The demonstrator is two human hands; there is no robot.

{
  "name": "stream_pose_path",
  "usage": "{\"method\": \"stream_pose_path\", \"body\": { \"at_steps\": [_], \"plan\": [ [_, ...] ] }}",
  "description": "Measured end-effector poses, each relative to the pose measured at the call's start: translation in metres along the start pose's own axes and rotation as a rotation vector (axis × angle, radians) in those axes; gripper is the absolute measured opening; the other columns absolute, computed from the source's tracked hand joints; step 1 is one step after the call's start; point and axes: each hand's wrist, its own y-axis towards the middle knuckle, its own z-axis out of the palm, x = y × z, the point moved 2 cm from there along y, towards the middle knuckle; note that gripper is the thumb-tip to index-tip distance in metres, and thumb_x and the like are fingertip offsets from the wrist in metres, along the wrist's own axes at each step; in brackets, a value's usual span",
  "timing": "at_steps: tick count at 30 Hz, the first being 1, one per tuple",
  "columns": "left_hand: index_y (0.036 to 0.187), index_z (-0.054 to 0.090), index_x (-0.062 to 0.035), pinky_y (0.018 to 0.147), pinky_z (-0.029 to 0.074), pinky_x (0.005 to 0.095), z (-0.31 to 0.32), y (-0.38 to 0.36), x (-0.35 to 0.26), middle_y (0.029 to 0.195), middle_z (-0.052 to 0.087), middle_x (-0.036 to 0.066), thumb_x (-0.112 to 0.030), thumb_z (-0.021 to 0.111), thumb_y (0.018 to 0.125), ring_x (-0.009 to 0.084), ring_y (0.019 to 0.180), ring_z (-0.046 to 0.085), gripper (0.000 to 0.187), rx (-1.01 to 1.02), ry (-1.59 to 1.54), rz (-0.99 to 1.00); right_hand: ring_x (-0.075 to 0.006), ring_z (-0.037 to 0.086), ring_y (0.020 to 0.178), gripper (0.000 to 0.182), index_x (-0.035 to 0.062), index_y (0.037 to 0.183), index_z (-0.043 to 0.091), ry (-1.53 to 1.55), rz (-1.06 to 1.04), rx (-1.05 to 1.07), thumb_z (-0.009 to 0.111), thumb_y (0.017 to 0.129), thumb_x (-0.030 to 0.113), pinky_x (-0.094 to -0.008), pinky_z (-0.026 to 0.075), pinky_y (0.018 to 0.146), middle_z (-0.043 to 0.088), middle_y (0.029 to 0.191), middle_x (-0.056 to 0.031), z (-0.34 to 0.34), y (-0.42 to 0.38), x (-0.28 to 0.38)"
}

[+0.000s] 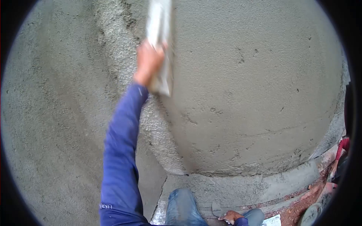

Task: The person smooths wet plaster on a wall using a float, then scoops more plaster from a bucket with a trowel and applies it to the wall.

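My left hand [149,60], at the end of a blue sleeve, is closed around a long, pale plastering float [159,22]. The float is blurred by motion and lies lengthwise against wet grey mortar [241,83]. Its lower end reaches just below my wrist, and its top runs out of view. Low in the picture, beside my right knee, my right hand [231,216] is closed on what looks like a small trowel [216,209]; only its grey blade shows and the handle is hidden in my fingers. A rough, raised mortar band [160,139] runs below the float.
A grey mortared surface [49,124] spreads over the left side. Below the smoother panel curves a mortar-covered ledge [241,190]. My jeans-clad knee [182,207] is close to it. At lower right are reddish dirt [294,213], a red object [343,146] and a white scrap [272,220].
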Motion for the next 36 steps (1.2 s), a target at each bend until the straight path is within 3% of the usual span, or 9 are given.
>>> {"method": "stream_pose_path", "body": {
  "at_steps": [1,5,10,14,17,19,22,31,36],
  "plan": [
    [0.105,0.064,0.0049,0.064,0.056,0.0414,0.008,-0.034,0.023,0.081,0.069,0.021,-0.034,0.071,0.084,0.0315,0.071,0.07,0.045,-0.017,0.074,0.072,-0.0219,0.062,0.065,0.062,0.0009,0.08,0.071,-0.235,0.137,0.057,0.071,0.072,0.063,-0.0372,0.048,0.062,0.065,0.071,-0.0138,-0.002,-0.003,0.016],
    [0.112,0.064,0.0001,0.073,0.055,0.0424,0.005,-0.025,0.051,0.087,0.071,0.02,-0.033,0.073,0.083,0.0314,0.081,0.071,0.045,0.121,0.109,0.007,-0.0192,0.06,0.061,0.052,0.0017,0.07,0.066,-0.263,-0.129,-0.091,0.074,0.077,0.052,-0.0368,0.046,0.057,0.064,0.067,-0.0095,0.006,-0.027,0.038],
    [0.1,0.064,0.0026,0.042,0.054,0.0316,-0.018,0.041,-0.017,0.072,0.069,0.014,-0.038,0.064,0.091,0.0194,0.052,0.067,0.041,0.116,-0.193,-0.265,-0.0192,0.059,0.059,0.055,0.0017,0.065,0.064,-0.193,-0.026,-0.012,0.073,0.076,0.055,-0.0367,0.046,0.058,0.062,0.061,-0.0078,0.011,-0.026,0.018],
    [0.105,0.064,0.0051,0.063,0.058,0.0384,0.021,-0.041,0.006,0.08,0.07,0.018,-0.033,0.069,0.087,0.0277,0.069,0.071,0.043,0.139,0.143,0.124,-0.021,0.059,0.059,0.06,0.0006,0.065,0.065,-0.208,0.077,0.042,0.073,0.074,0.059,-0.0367,0.046,0.06,0.062,0.061,-0.0085,0.003,-0.004,0.011],
    [0.109,0.064,0.0045,0.073,0.057,0.0404,0.009,-0.042,0.029,0.083,0.07,0.02,-0.032,0.072,0.085,0.0306,0.078,0.071,0.045,0.183,0.014,-0.129,-0.024,0.062,0.063,0.062,-0.0002,0.073,0.068,-0.271,-0.049,-0.077,0.074,0.071,0.061,-0.0369,0.047,0.063,0.065,0.066,-0.0105,0.003,0.012,-0.011],
    [0.106,0.064,0.0036,0.058,0.057,0.0378,0.006,0.012,0.042,0.075,0.07,0.017,-0.036,0.07,0.085,0.0263,0.063,0.07,0.045,0.009,0.144,0.076,-0.0247,0.062,0.064,0.062,-0.0003,0.076,0.069,-0.259,-0.082,-0.103,0.074,0.07,0.061,-0.0369,0.047,0.063,0.065,0.067,-0.0109,0.003,0.017,-0.018],
    [0.104,0.063,0.0029,0.043,0.054,0.0299,-0.025,0.075,-0.006,0.071,0.069,0.015,-0.039,0.065,0.09,0.0176,0.05,0.066,0.044,0.093,-0.131,-0.213,-0.024,0.06,0.063,0.059,0.0003,0.076,0.068,-0.149,-0.052,-0.052,0.075,0.07,0.059,-0.0366,0.046,0.061,0.064,0.066,-0.0102,0.003,0.001,-0.007],
    [0.104,0.067,0.0017,0.075,0.055,0.043,0.003,-0.032,0.045,0.089,0.07,0.023,-0.037,0.071,0.084,0.0364,0.084,0.07,0.043,0.03,0.058,-0.039,-0.0218,0.056,0.058,0.051,0.0019,0.076,0.065,-0.086,-0.04,-0.048,0.076,0.072,0.051,-0.0359,0.042,0.056,0.059,0.063,-0.008,-0.003,0.015,-0.004],
    [0.108,0.057,0.0078,0.047,0.058,0.0296,-0.037,0.1,-0.013,0.076,0.068,0.015,-0.034,0.06,0.093,0.0187,0.053,0.066,0.044,0.184,-0.068,-0.197,-0.0206,0.053,0.055,0.046,0.0028,0.075,0.063,-0.074,-0.029,-0.034,0.077,0.072,0.047,-0.0355,0.04,0.053,0.057,0.061,-0.0067,-0.002,0.013,0.003]
  ]
}}
